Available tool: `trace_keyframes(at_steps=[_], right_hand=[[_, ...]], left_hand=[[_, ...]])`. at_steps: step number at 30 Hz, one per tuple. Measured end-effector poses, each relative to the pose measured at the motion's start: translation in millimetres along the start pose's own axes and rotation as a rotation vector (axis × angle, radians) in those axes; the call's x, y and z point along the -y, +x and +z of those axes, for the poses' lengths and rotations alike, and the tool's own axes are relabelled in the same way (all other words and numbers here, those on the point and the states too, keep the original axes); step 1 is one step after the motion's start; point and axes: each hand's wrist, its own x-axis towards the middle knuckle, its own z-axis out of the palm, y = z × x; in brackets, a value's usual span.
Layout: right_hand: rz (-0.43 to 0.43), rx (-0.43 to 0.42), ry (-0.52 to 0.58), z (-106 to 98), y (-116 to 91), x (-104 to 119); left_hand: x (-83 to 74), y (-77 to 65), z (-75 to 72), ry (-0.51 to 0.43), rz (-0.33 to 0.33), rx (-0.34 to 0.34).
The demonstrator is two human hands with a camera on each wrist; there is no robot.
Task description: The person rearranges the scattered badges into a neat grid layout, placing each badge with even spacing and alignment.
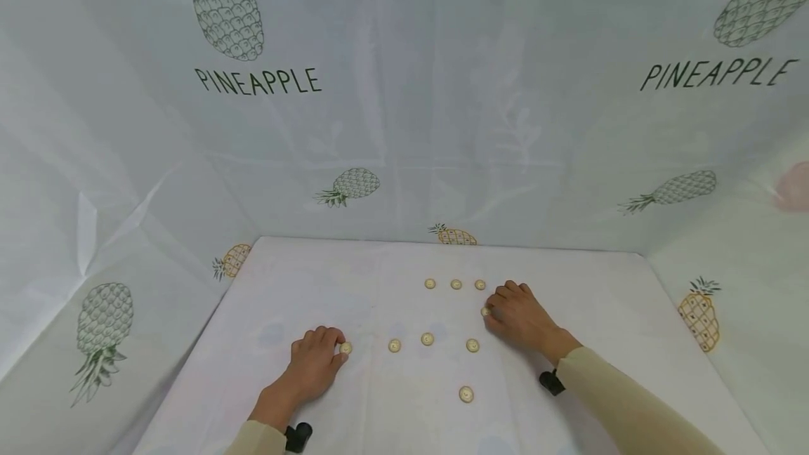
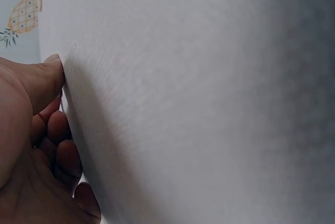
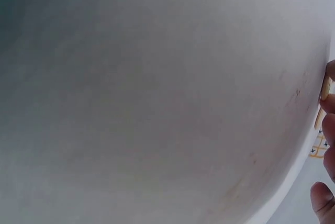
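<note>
Several round, cream-coloured buttons lie flat on the white cloth in the head view. On the left, my left hand (image 1: 312,364) pinches a button (image 1: 345,347) between thumb and forefinger, low against the cloth. That button is hidden in the left wrist view, where the thumb (image 2: 49,75) and curled fingers meet the cloth. My right hand (image 1: 520,316), right of centre, pinches another button (image 1: 485,312). Its pale edge (image 3: 326,87) shows between the fingertips in the right wrist view.
Three buttons form a row at the back, the middle one (image 1: 456,284) among them. Between the hands lie a left button (image 1: 395,345), a centre button (image 1: 427,338) and a right button (image 1: 472,345). A front button (image 1: 466,394) lies nearer. Pineapple-printed sheeting (image 1: 442,125) walls the table.
</note>
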Motion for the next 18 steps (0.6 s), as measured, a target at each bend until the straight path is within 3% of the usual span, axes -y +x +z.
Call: trace_keyframes(at_steps=[14,18], right_hand=[[0.015,-0.012,-0.009,2.4,2.0,1.5],[0.021,-0.015,-0.014,2.6,2.7,2.6]], left_hand=[[0.7,-1.3,-0.8,-0.019,0.003,0.008],[1.4,-0.1,0.8,-0.019,0.016,-0.017]])
